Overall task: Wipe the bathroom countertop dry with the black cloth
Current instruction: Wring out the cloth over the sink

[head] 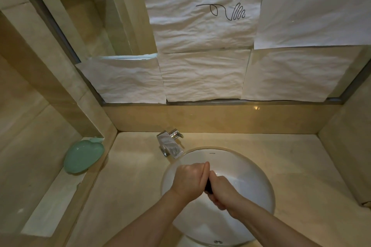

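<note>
Over the white sink basin, my left hand and my right hand are pressed together, both closed around the black cloth. Only a narrow dark strip of the cloth shows between the two fists; the rest is hidden inside them. The beige stone countertop surrounds the basin on the left, back and right.
A chrome faucet stands at the basin's back left rim. A mint-green soap dish sits on a lower ledge at the left. Crumpled white paper sheets cover the mirror above the backsplash. Walls close in the counter left and right.
</note>
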Tool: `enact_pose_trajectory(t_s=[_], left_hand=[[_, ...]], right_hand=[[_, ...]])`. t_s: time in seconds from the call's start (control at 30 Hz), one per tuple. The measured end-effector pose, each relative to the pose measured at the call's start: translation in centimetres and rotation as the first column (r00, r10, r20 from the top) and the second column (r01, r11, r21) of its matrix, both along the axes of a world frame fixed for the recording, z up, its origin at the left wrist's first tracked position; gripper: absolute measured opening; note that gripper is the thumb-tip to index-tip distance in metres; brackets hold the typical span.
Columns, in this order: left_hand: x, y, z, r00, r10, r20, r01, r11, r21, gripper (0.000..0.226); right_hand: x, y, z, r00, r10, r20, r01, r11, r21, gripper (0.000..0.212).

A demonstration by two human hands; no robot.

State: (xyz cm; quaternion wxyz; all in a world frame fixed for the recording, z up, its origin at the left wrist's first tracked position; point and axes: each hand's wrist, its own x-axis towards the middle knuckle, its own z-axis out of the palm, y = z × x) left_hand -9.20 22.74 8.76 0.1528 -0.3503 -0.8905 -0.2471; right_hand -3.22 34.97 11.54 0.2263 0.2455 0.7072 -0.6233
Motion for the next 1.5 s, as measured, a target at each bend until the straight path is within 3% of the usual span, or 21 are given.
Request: enact_pose_trajectory(t_s=[0.1,0.23,0.33,0.4,0.47,0.53,0.6,0.67,0.73,0.8,0.9,0.97,1.03,1.1,1.13,1.17,1.23,1.27,1.33,1.4,1.5], left_hand=[[-1.9,0.0,0.4,0.972,-0.162,-0.169,0.153,0.986,-0.065,0.037],[-3.5,0.6,0.6,0.943,-0.198,-0.269,0.204,0.979,-0.007,0.038],[-3.3,0.3,0.8,0.987,-0.117,-0.105,0.122,0.992,0.039,0.026],[-2.4,0.1,0.8,0.983,0.052,0.176,-0.072,0.991,0.109,0.026],[-1.3,0.3,1.2,0.762,0.125,0.635,-0.345,0.909,0.235,0.029],[-0.8,0.3,1.8,0.44,-0.051,0.897,-0.491,0.822,0.288,0.031],[0.0,0.1,2.7,0.176,-0.197,0.964,-0.462,0.849,0.258,0.036],[0.9,0.0,3.6,-0.007,-0.27,0.963,-0.414,0.877,0.243,0.038],[1.8,0.5,4.0,-0.067,-0.27,0.96,-0.427,0.878,0.218,0.04],[2.3,1.5,4.3,-0.044,-0.195,0.98,-0.52,0.842,0.145,0.04],[2.3,2.1,4.0,0.076,-0.011,0.997,-0.628,0.776,0.057,0.045],[2.0,1.9,3.3,0.266,0.129,0.955,-0.609,0.791,0.063,0.043],[1.6,1.5,2.6,0.453,0.244,0.858,-0.567,0.821,0.066,0.039],[1.0,1.3,2.4,0.645,0.321,0.693,-0.466,0.885,0.023,0.037],[0.7,1.2,2.3,0.747,0.337,0.573,-0.404,0.915,-0.012,0.034],[0.1,1.1,2.3,0.837,0.316,0.446,-0.338,0.94,-0.032,0.03],[-0.8,0.5,2.5,0.92,0.239,0.309,-0.209,0.97,-0.126,0.031],[-1.3,0.4,2.3,0.946,0.196,0.257,-0.166,0.977,-0.132,0.04],[-2.2,0.4,1.5,0.987,0.084,0.138,-0.065,0.989,-0.135,0.047],[-3.2,0.8,1.4,1.0,-0.015,-0.01,0.014,0.99,-0.141,0.047],[-4.5,1.5,2.3,0.974,-0.178,-0.137,0.158,0.977,-0.144,0.042]], right_hand=[[-1.0,1.0,0.4,0.984,0.036,0.174,0.001,0.977,-0.212,0.055],[-2.0,1.6,0.8,0.978,0.072,0.195,-0.003,0.944,-0.331,0.059],[-2.1,1.3,1.1,0.998,-0.003,0.065,0.02,0.964,-0.266,0.054],[-1.2,1.2,1.1,0.993,0.011,-0.116,-0.023,0.994,-0.103,0.054],[0.3,1.6,1.3,0.898,0.213,-0.384,-0.137,0.967,0.215,0.034],[1.5,2.5,1.3,0.634,0.632,-0.445,-0.266,0.719,0.641,0.048],[1.2,3.7,0.4,0.345,0.875,-0.341,-0.148,0.409,0.901,0.05],[0.4,4.0,0.2,0.212,0.926,-0.314,0.029,0.315,0.949,0.041],[-0.8,3.7,0.6,0.182,0.923,-0.34,0.15,0.316,0.937,0.037],[-1.9,2.9,1.2,0.234,0.906,-0.352,0.249,0.295,0.923,0.042],[-2.8,1.8,1.3,0.369,0.85,-0.376,0.385,0.228,0.894,0.034],[-2.9,1.5,1.3,0.422,0.839,-0.344,0.367,0.189,0.911,0.022],[-2.8,1.1,1.0,0.555,0.791,-0.258,0.209,0.168,0.963,0.025],[-2.7,0.4,1.0,0.659,0.734,-0.162,0.078,0.148,0.986,0.028],[-2.5,0.1,1.1,0.698,0.709,-0.101,-0.02,0.161,0.987,0.017],[-2.7,0.1,0.9,0.725,0.682,-0.099,-0.074,0.219,0.973,0.003],[-2.9,0.4,0.9,0.85,0.518,-0.093,-0.251,0.554,0.794,0.025],[-2.8,0.6,0.9,0.897,0.43,-0.101,-0.264,0.706,0.658,0.031],[-2.7,0.8,1.4,0.961,0.258,-0.097,-0.2,0.896,0.397,0.04],[-2.6,1.3,1.5,0.997,0.075,0.005,-0.075,0.992,0.103,0.051],[-2.8,2.0,1.6,0.982,0.025,0.189,0.011,0.982,-0.19,0.055]])
